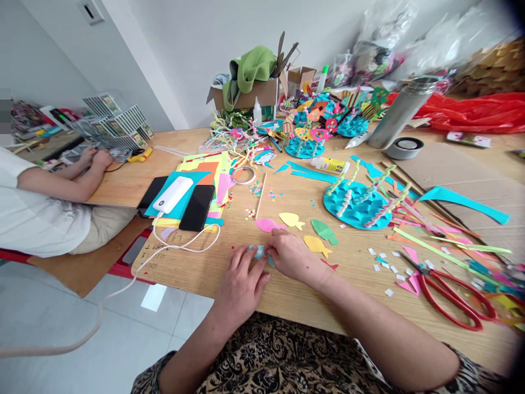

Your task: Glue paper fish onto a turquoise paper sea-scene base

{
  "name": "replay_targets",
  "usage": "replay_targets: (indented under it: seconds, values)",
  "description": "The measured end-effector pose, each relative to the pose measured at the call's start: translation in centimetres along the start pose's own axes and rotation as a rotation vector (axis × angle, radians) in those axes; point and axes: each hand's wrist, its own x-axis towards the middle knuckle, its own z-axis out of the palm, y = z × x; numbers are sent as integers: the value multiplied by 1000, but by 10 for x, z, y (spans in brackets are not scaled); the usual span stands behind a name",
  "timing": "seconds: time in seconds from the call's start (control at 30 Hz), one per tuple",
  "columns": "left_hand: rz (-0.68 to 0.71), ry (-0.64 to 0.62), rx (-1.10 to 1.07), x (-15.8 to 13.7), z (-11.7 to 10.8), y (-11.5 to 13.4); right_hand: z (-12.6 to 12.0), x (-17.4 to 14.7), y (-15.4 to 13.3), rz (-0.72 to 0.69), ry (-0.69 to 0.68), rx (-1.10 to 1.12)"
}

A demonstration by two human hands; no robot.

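A small light-blue paper cutout (257, 252) lies on the table near its front edge, mostly covered by my fingers. My left hand (245, 279) rests over it, fingers stretched out and pressing it down. Over the cutout's right end, my right hand (294, 256) has its fingertips pinched together; what they hold is hidden. Around my hands lie paper fish: a pink one (269, 225), a pale yellow one (291, 220), a green one (324, 231) and an orange-yellow one (317, 245). A red piece (329, 265) is partly covered by my right forearm.
Red-handled scissors (449, 298) lie at right among paper scraps. Behind stands a blue scalloped base (357, 205) with twisted stems. A phone (197, 208), white power bank (174, 194) and cable are at left. A steel flask (404, 112) stands behind. Another person's hands (100, 158) work far left.
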Motion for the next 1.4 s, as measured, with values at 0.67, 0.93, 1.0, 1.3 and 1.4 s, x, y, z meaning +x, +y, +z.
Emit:
replay_targets:
  seconds: [0.67,0.93,1.0,1.3,1.4]
  values:
    - [2,11,-11,0,0,0,9,0,2,8,44,66]
    - [0,1,-12,1,0,-1,10,2,3,7,80,95]
    - [-1,0,-13,0,0,-1,7,2,3,5,91,110]
    - [-32,3,-26,-1,-1,1,-1,0,10,-267,265,279]
    - [-45,9,-37,-2,-1,0,-2,1,12,-337,190,199]
